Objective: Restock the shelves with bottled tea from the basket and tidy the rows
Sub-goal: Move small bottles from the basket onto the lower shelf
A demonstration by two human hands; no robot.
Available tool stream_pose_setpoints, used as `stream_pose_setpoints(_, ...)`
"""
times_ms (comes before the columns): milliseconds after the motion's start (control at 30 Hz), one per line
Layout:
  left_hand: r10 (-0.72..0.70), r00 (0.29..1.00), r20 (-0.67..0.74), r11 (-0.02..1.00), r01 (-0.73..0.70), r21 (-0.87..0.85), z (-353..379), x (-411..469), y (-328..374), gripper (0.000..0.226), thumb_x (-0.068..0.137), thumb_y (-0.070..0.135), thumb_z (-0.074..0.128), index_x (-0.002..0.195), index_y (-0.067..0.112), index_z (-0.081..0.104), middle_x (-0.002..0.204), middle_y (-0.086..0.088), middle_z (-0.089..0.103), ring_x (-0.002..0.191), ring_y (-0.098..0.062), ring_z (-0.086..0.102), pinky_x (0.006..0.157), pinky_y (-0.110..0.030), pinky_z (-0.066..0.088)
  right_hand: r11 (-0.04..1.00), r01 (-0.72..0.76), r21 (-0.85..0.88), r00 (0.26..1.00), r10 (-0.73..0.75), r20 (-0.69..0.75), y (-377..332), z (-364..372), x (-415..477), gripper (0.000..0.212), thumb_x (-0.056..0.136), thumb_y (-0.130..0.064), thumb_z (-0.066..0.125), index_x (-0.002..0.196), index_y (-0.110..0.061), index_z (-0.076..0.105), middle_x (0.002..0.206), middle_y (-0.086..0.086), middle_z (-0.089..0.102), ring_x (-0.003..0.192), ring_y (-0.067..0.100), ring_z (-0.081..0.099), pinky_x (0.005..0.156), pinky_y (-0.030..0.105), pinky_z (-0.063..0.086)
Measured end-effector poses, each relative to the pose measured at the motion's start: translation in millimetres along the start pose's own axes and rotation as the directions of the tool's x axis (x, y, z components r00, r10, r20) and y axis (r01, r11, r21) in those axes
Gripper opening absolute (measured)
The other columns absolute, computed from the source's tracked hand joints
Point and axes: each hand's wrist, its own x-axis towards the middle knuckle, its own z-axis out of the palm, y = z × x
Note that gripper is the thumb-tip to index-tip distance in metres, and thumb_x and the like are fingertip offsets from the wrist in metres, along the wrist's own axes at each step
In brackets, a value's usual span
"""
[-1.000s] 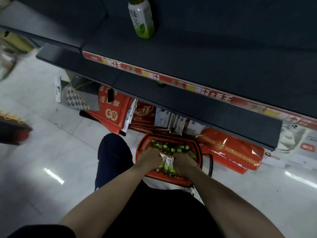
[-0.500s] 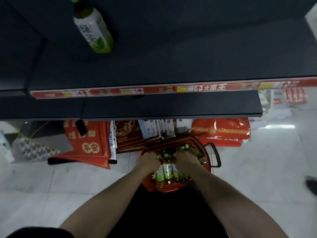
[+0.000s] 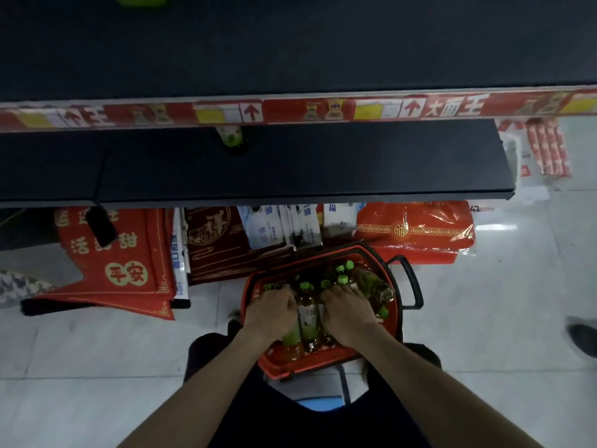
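Tea bottles [image 3: 307, 315]: clear plastic, amber liquid, green screw caps, white-green labels, packed upright in red plastic basket [image 3: 310, 367] on floor, frame's 6 o'clock. One bottle lies tilted at basket's 2 o'clock.

Left hand [image 3: 271, 310] and right hand [image 3: 347, 310] both down in basket, fingers curled round bottle necks, one bottle showing between them.

Black loop handle [image 3: 410, 282] at basket's 3 o'clock.

Glossy pale floor tiles [image 3: 484, 318] give open room toward 3.

Dark flat lower shelf [image 3: 323, 163] at 12, lone bottle [image 3: 231, 137] standing there under red price strip [image 3: 290, 109].
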Motion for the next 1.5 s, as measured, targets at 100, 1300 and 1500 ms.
stream_pose_setpoints(100, 0.022, 0.995, -0.093, 1.0, -0.023, -0.01, 24, 35, -20, 0.027, 0.103, 0.035, 0.04, 0.098, 0.026, 0.065, 0.099, 0.006, 0.065, 0.095, -0.016, 0.062, 0.079, -0.037, 0.054, 0.998, 0.057, -0.01, 0.996, -0.058, -0.072, 7, 25, 31, 0.038, 0.103, -0.035, 0.043, 0.136, -0.019, 0.055, 0.137, 0.003, 0.056, 0.131, 0.027, 0.049, 0.11, 0.045, 0.041)
stream_pose_setpoints(1300, 0.272, 0.767, -0.582, 0.958, -0.273, 0.088, 185, 111, -80, 0.023, 0.1, 0.033, 0.043, 0.112, 0.033, 0.063, 0.116, 0.002, 0.066, 0.107, -0.028, 0.063, 0.088, -0.043, 0.052, 0.954, 0.192, -0.232, 0.715, -0.298, -0.633, 22, 181, 98, 0.037, 0.095, -0.036, 0.052, 0.125, -0.018, 0.062, 0.124, 0.004, 0.063, 0.12, 0.028, 0.057, 0.1, 0.044, 0.045)
stream_pose_setpoints(1500, 0.263, 0.745, -0.614, 0.962, -0.252, 0.106, 183, 70, -103, 0.03, 0.101, 0.034, 0.046, 0.124, 0.031, 0.066, 0.124, -0.001, 0.068, 0.111, -0.03, 0.064, 0.091, -0.042, 0.053, 0.966, 0.172, -0.192, 0.705, -0.257, -0.661, 20, 178, 57, 0.042, 0.105, -0.041, 0.044, 0.14, -0.021, 0.055, 0.14, 0.003, 0.059, 0.135, 0.026, 0.051, 0.112, 0.045, 0.043)
